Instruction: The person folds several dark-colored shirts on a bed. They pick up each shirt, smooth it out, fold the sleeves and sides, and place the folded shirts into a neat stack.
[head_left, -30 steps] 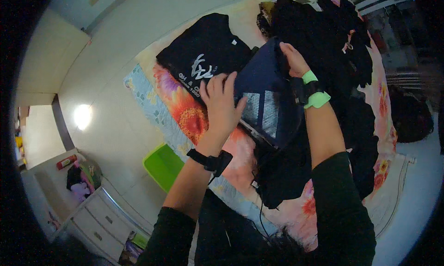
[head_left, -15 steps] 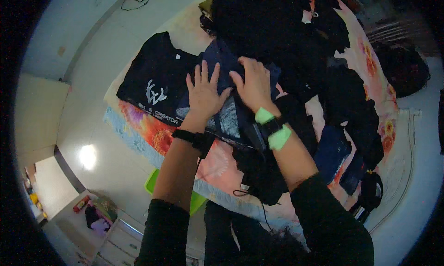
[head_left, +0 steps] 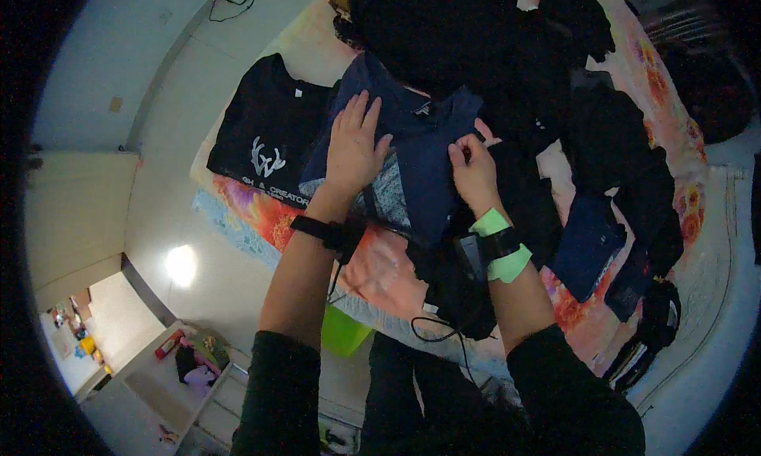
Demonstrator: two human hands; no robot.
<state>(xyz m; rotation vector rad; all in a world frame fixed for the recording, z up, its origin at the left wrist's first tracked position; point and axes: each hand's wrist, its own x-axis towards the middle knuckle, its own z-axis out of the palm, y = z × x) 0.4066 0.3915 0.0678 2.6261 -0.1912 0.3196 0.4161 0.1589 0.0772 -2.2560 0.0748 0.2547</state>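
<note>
A navy T-shirt (head_left: 424, 151) with a grey speckled print lies in front of me on the bed, its neckline away from me. My left hand (head_left: 354, 151) rests flat on its left part, fingers stretched out. At the shirt's right edge, my right hand (head_left: 477, 175) is closed with thumb and fingers pinched on the cloth. Left of it lies a folded black T-shirt (head_left: 258, 115) with a white antler print, partly overlapped by the navy one.
A flowered bedsheet (head_left: 376, 270) covers the bed. Dark clothes (head_left: 444, 28) are heaped at the far side, with more black garments (head_left: 618, 131) and folded navy cloth (head_left: 585, 246) on the right. A green bin (head_left: 345, 329) stands by the near edge. A cable (head_left: 432, 321) hangs near my right forearm.
My right hand has moved right and toward me, closing on the shirt's edge. The navy shirt's folded-over right part now lies spread out, showing its neckline. My left hand stays flat on it.
</note>
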